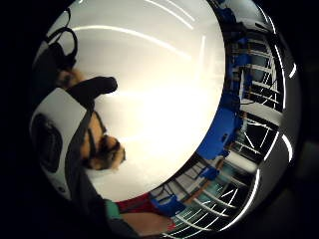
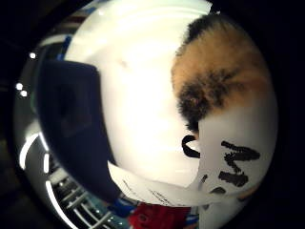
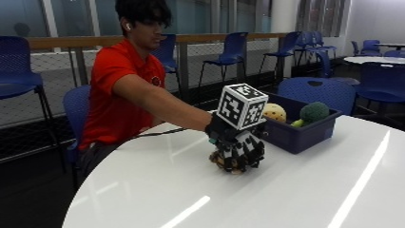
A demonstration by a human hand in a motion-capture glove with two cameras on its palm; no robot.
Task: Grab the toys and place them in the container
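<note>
Furry toy (image 2: 217, 71) close against palm, container (image 3: 297, 128) beyond

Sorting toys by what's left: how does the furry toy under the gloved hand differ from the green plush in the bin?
The orange-and-black furry toy lies on the white table under the gloved right hand; the round green plush toy already sits in the dark blue bin, untouched. Both are soft toys.

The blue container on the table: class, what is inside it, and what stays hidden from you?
Inside the blue container sit a round tan toy and a green toy, poking above the rim. Its walls cover their lower parts and the floor, so anything lying beneath cannot be seen.
</note>
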